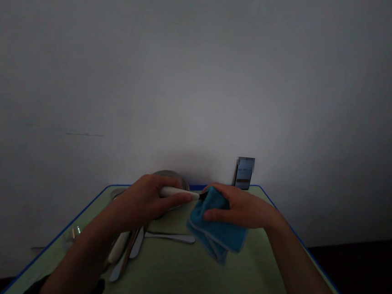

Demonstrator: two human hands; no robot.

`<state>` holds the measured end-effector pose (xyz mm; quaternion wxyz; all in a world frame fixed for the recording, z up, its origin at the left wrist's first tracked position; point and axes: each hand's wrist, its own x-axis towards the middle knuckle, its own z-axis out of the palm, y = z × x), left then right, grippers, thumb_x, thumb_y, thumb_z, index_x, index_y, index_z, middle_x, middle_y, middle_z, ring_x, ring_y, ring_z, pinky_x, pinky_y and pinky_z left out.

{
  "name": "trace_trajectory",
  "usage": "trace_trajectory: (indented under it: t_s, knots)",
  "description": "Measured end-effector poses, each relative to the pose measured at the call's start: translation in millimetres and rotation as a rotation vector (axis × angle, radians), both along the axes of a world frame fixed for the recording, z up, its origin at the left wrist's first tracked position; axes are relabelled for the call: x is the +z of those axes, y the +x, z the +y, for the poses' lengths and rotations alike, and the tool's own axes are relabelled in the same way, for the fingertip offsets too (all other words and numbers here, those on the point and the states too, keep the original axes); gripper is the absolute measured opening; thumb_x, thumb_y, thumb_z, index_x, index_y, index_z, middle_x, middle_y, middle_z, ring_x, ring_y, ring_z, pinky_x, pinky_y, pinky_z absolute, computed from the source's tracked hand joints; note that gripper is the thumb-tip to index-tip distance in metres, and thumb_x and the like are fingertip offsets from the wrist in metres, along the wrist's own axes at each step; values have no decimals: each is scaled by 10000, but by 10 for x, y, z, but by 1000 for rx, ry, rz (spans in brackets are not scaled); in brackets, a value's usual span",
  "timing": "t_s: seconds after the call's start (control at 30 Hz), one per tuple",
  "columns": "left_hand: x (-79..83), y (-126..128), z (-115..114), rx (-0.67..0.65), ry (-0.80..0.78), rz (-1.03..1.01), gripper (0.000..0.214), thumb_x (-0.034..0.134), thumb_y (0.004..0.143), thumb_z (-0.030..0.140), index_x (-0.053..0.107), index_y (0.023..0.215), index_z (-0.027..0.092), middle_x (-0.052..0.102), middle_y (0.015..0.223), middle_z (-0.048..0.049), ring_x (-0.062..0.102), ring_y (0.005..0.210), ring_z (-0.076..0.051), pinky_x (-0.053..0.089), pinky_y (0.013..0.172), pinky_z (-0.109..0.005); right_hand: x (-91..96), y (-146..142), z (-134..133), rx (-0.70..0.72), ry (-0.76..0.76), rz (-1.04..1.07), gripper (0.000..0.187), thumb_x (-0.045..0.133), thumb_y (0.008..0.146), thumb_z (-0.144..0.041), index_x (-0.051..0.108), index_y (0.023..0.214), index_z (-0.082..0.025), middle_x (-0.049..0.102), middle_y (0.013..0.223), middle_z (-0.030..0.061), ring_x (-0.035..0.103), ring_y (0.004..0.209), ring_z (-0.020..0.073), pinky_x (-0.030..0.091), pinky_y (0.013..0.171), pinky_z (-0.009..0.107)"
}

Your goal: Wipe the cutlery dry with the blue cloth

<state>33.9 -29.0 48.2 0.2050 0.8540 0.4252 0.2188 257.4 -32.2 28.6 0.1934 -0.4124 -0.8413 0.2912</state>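
My left hand [150, 198] is closed around the white handle of a utensil [180, 192], held level above the table. A short dark neck shows at the handle's right end; beyond it the utensil disappears into a blue cloth [221, 224], so its kind is hidden. Folded around that end, the cloth is gripped by my right hand [234, 205], thumb in front, and its loose corners hang down. Below the hands a metal table knife [170, 237] lies crosswise on the green table [205, 280]. Behind my left hand a round metal dish or lid [171, 174] is partly covered.
Several knives and other utensils [125, 253] lie bunched beside my left forearm, one with a pale handle. A shiny clear object [76, 233] sits near the left edge. At the back right a phone [244, 174] leans against the wall [202, 74] behind the table.
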Motion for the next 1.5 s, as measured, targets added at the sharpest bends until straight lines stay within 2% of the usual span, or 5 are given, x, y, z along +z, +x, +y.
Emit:
trace_trajectory:
  t_s: [0.33,0.8,0.97,1.37,1.5]
  knots:
    - [2,71,-46,-14,31,122,395,403,828,472,606,678,169,525,555,27,476,504,-97,307,450,-183,5,-8,25,-95,258,35,207,503,812,-335,609,923,-196,639,841,15,562,740,130,402,649,251]
    - [120,-18,-131,118,145,-68,341,492,784,469,605,689,161,514,523,39,440,480,-84,314,418,-164,65,-177,-59,-191,327,307,203,470,833,-361,588,864,-198,599,713,-27,538,642,93,396,585,208]
    - [101,48,-159,124,190,-42,378,453,806,475,607,674,156,535,535,25,474,510,-94,331,449,-172,58,-129,-33,-252,306,243,284,442,829,-436,570,796,-185,562,656,-21,517,598,99,375,538,217]
    - [103,-7,-128,128,89,-129,308,507,776,471,604,724,184,549,579,47,474,502,-81,344,449,-156,102,-126,-68,-145,288,120,311,372,867,-416,518,732,-176,510,604,-33,488,553,78,356,517,209]
    - [90,-18,-117,31,62,-80,277,510,783,451,616,770,196,564,592,45,482,502,-79,354,448,-151,103,-95,-78,-182,294,100,384,387,849,-449,450,595,-168,422,514,-48,406,463,56,300,440,195]
